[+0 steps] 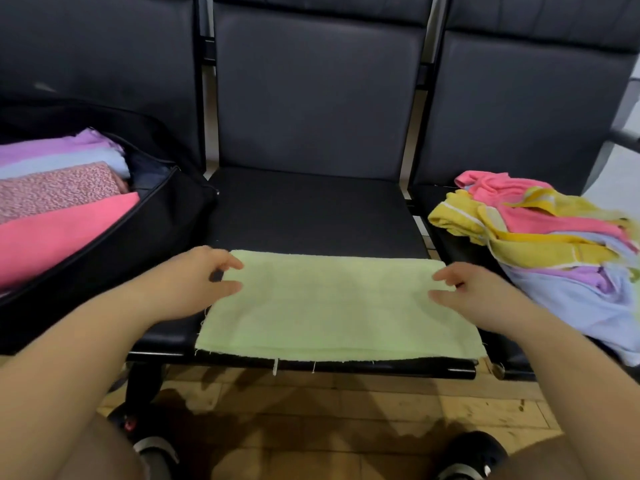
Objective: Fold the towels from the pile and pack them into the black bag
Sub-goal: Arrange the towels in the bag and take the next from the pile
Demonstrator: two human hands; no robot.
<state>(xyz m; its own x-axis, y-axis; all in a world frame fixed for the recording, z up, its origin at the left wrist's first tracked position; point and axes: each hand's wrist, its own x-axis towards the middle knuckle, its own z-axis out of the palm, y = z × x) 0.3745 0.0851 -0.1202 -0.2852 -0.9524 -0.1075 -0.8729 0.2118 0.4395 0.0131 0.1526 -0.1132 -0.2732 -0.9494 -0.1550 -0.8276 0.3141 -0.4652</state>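
A light green towel [339, 306] lies folded flat on the front of the middle black seat [311, 209]. My left hand [194, 282] pinches its left edge between thumb and fingers. My right hand [478, 292] is at its right edge, fingers slightly curled around the fold there. The open black bag [152, 216] sits on the left seat and holds folded pink, speckled pink, light blue and purple towels [59, 188]. The unfolded pile [540, 237] of pink, yellow, purple and light blue towels lies on the right seat.
Black padded backrests [318, 95] rise behind the three seats. The seat's front bar [346, 368] runs under the towel's near edge. Below are a tan tiled floor [311, 410] and my shoes [474, 455].
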